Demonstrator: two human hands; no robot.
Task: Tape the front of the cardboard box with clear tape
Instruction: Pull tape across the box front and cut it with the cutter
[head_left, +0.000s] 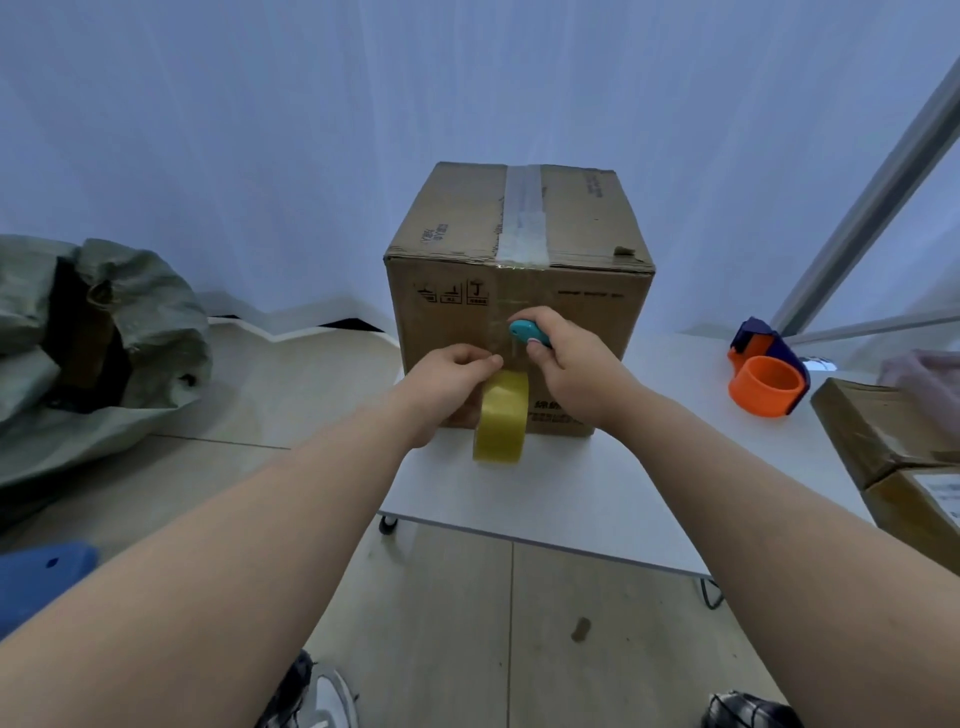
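Observation:
A brown cardboard box (571, 312) stands on the white table (545, 499), with a strip of clear tape (522, 218) along its top seam and running down the front face. My left hand (452, 384) grips a yellowish roll of clear tape (501, 418) low against the box front, pinching the stretched tape. My right hand (566, 364) holds a small teal cutter (530, 332) against the tape just above the roll.
An orange and purple tape dispenser (766, 382) sits on the table at the right. Other cardboard boxes (893, 441) lie at the right edge. A grey-green sack (93, 332) sits on the floor at the left. A blue object (41, 577) shows at lower left.

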